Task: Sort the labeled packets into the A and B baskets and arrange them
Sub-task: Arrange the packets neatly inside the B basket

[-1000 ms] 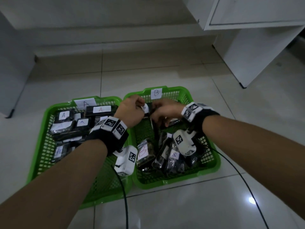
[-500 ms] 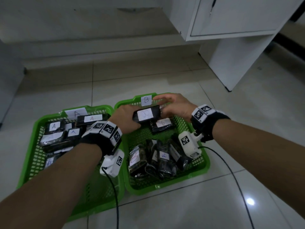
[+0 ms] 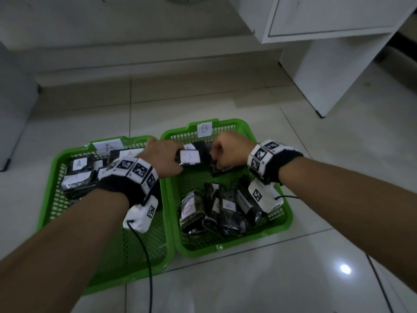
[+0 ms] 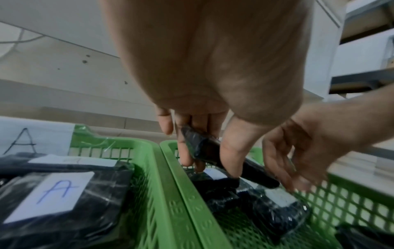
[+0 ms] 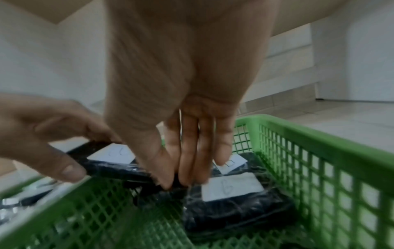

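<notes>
Two green baskets sit side by side, basket A (image 3: pixel 52 181) on the left and basket B (image 3: pixel 232 247) on the right. Over the back of basket B my left hand (image 3: pixel 167 158) grips a black packet (image 3: pixel 190 156) with its white label facing up. In the left wrist view the packet (image 4: pixel 255 173) lies between thumb and fingers of my left hand (image 4: pixel 209 160). My right hand (image 3: pixel 225 152) points its fingers down and pinches the packet's right end (image 5: pixel 113 166). Its fingertips (image 5: pixel 185 178) meet the thumb there. Two B-labelled packets (image 5: pixel 234 210) lie just beneath.
Several B packets (image 3: pixel 225 206) lean together at the front of basket B. Several A packets (image 3: pixel 79 172) fill the back of basket A. A white cabinet (image 3: pixel 327 64) stands at the back right on the tiled floor. Cables trail from both wrist cameras.
The right hand, lying flat over the back of basket B half a second ago, has curled down onto the packet's right end. The left hand still holds the packet label up.
</notes>
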Motion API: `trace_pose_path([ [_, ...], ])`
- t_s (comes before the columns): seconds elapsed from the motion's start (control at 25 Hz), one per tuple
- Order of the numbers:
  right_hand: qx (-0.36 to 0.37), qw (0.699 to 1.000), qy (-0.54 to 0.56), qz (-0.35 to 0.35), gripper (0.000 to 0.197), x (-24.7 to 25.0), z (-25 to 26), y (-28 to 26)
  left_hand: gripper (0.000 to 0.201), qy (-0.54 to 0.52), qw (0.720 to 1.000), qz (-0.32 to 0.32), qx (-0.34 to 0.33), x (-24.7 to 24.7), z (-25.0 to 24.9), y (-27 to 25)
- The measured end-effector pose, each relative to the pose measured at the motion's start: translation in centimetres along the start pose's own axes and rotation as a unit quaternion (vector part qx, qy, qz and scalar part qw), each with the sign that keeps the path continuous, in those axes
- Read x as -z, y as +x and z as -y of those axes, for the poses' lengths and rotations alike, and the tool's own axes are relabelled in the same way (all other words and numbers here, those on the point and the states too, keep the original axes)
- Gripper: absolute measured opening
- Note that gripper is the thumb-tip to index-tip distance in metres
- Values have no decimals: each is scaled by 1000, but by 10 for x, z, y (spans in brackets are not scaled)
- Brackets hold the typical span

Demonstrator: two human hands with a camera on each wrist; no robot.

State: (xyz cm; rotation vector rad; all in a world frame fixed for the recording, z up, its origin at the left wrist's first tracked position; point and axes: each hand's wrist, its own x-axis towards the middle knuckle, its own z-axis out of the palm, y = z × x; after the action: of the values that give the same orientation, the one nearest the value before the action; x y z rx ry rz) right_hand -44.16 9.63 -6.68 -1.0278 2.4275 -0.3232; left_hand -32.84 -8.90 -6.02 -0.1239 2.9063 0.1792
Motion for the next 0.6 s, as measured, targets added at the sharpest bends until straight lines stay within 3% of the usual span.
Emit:
trace_pose_path([
  [0.12, -30, 988, 101, 109, 12, -12, 9, -2, 41, -16, 999, -13, 30, 4, 10, -1],
  [0.24, -3, 973, 158, 166, 19, -27, 25, -9, 46, -47, 995, -39, 75, 1, 16, -1],
  [0.44, 44, 973, 106, 200, 60, -46, 46, -17, 51, -69, 993, -42, 91, -5, 11, -2],
  [0.52, 40, 970, 98, 220, 50, -42, 48, -17, 51, -70, 994, -31, 83, -9, 3, -3],
  [0.6, 35, 956, 147, 252, 29, -26, 42, -19, 49, -88, 993, -23, 81, -12, -5, -5],
])
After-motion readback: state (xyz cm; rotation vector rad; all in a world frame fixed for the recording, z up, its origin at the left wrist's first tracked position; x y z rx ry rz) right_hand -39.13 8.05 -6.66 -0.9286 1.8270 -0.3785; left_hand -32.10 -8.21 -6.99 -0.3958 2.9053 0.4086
